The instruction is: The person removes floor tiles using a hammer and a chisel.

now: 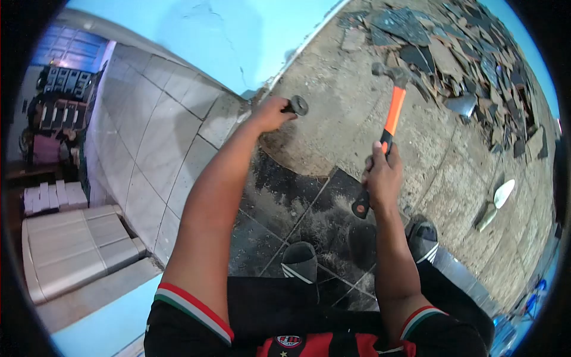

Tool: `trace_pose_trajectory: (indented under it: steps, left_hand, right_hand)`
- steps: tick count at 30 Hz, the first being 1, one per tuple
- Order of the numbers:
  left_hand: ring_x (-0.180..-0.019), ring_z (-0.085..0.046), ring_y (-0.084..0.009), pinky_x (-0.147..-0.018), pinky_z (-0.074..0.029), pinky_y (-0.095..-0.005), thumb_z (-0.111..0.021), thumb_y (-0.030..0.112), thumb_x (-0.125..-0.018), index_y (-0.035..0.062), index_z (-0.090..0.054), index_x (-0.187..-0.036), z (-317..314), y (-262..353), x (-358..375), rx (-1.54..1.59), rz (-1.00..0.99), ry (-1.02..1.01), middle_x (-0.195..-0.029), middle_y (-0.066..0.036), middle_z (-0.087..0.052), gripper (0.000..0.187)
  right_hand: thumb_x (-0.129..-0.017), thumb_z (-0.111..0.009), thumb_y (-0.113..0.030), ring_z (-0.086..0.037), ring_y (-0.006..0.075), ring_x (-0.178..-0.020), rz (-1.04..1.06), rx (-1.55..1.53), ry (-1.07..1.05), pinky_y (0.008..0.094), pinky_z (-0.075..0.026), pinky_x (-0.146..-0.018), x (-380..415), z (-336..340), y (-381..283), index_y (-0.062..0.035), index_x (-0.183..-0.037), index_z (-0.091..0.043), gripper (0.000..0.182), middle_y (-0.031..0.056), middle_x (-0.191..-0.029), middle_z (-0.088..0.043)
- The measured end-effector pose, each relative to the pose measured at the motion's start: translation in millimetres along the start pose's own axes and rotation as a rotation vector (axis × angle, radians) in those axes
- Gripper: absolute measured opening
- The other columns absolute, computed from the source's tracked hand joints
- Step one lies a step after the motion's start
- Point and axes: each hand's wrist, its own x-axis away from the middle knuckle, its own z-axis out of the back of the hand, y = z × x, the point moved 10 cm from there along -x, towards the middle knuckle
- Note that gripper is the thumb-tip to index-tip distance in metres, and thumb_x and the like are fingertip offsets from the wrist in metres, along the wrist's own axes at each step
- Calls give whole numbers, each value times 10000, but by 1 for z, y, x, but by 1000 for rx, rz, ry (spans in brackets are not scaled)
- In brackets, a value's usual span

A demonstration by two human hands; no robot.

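My left hand [272, 115] is closed round a dark chisel [300, 106] whose round, flat end faces up; its lower part is hidden. That hand is near the wall corner, over the broken edge between black tiles [291, 187] and bare rough floor [333, 119]. In my right hand [384, 178] is a claw hammer [394, 113] with an orange and black handle. The fingers wrap the grip's lower half, and the metal head points away from me, raised above the bare floor. Hammer and chisel are apart. Grey dust lies over the black tiles.
A heap of broken tile pieces [440, 50] lies along the far right. A small trowel [504, 193] rests on the floor at right. Blue wall [238, 35] rises ahead, with pale tiles [157, 125] to its left. My sandals [299, 256] stand on the black tiles.
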Motion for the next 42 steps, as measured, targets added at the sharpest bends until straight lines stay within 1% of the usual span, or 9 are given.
trace_pose_trajectory:
  steps: [2, 5, 7, 10, 14, 17, 21, 24, 42]
  left_hand:
    - [-831, -680, -300, -747, -489, -447, -786, 282, -872, -9, -694, -980, 6, -4, 2, 23, 45, -7, -885, -184, -703, 324]
    - [-869, -689, -250, -780, -499, -411, -778, 243, -879, 4, -712, -1044, -1, -7, 2, 61, 102, -14, -956, -157, -734, 298]
    - [-881, -689, -220, -810, -502, -393, -768, 211, -886, 20, -723, -1081, -18, -22, -7, 108, 64, -55, -967, -133, -747, 277]
    - [-848, -681, -205, -803, -502, -395, -773, 207, -881, 16, -723, -1059, -18, -15, -5, 111, 57, -29, -924, -130, -745, 266]
    - [-790, -660, -207, -772, -498, -384, -787, 224, -867, 20, -724, -1029, -7, -14, -4, 105, 42, -20, -870, -131, -730, 268]
    - [-748, -633, -201, -741, -492, -373, -798, 241, -859, 32, -726, -1018, 7, -5, 1, 12, 68, 14, -837, -127, -715, 272]
    - [-742, -616, -185, -727, -487, -370, -802, 234, -862, 6, -711, -1011, 6, -7, 2, 94, 95, 35, -831, -121, -714, 287]
    - [-748, -609, -165, -732, -488, -359, -800, 219, -866, -9, -701, -1017, 0, -16, -3, 123, 67, 45, -826, -104, -712, 291]
    - [-939, -695, -216, -847, -506, -393, -792, 227, -876, 32, -724, -1115, 19, -19, -6, 84, 129, 51, -1018, -137, -757, 316]
  right_hand:
    - [-1038, -560, -212, -513, 138, -494, -9, -95, -55, 333, -434, -451, 3, -12, 16, -79, -965, -496, 164, 35, -634, -519]
    - [-972, -618, -208, -642, 445, -776, 174, 478, -78, 510, -477, -707, 10, -41, 32, 12, -1027, -534, 243, 261, -764, -612]
    - [-963, -623, -208, -629, 492, -798, 59, 514, -278, 502, -480, -707, 13, -60, 38, 17, -1025, -536, 249, 280, -787, -618]
    - [-972, -626, -213, -645, 397, -698, 149, 471, -217, 468, -476, -644, 5, -43, 29, 16, -1012, -540, 247, 216, -714, -608]
    - [-1024, -593, -208, -480, 72, -543, 83, 12, -53, 296, -383, -458, 3, -13, -11, -43, -959, -517, 192, -5, -654, -513]
    - [-1031, -575, -179, -432, 42, -521, 267, -226, 151, 257, -354, -439, 6, 0, -34, -64, -960, -496, 156, -38, -652, -483]
    - [-986, -597, -176, -669, 366, -648, 301, 373, 20, 446, -482, -572, 18, -46, 28, 7, -1032, -509, 208, 200, -722, -637]
    - [-963, -598, -206, -662, 501, -824, 80, 546, -302, 520, -493, -706, 5, -68, 49, 30, -1059, -528, 264, 304, -804, -643]
    - [-985, -596, -264, -634, 342, -688, -20, 357, -192, 446, -475, -654, 1, -23, 51, 12, -982, -557, 279, 195, -742, -622]
